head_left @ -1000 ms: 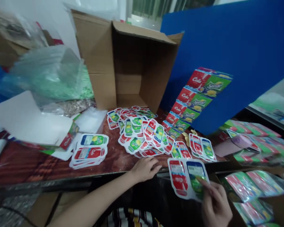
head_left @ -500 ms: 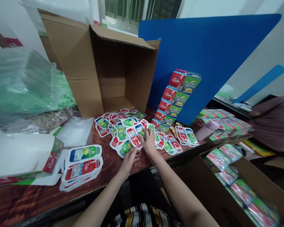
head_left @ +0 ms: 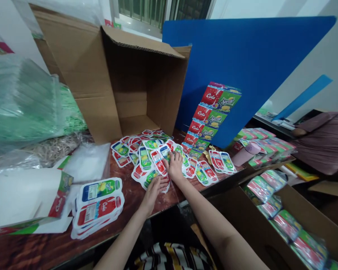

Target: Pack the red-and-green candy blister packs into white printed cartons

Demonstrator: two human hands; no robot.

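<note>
A loose pile of bottle-shaped Cola and Sprite cards point(head_left: 145, 157) is spread over the table in front of me. My right hand point(head_left: 174, 165) rests on the pile with its fingers spread, touching a blue-and-red card point(head_left: 159, 162). Just below and left of it, my left hand point(head_left: 156, 188) lies at the near edge of the pile, fingers stretched out over the cards. Neither hand visibly grips a card. To the left lies a neater stack of the same cards point(head_left: 97, 206).
Behind the pile stands an open cardboard box point(head_left: 138, 93) on its side. A tower of Cola and Sprite boxes point(head_left: 204, 120) rises at right, near a pink bottle point(head_left: 246, 153). A carton of wrapped packs point(head_left: 287, 225) sits lower right. Another person point(head_left: 321, 142) is beyond.
My left hand has moved slightly up and flatter onto the near cards. The right hand stays on the pile, and the camera view has shifted a little.
</note>
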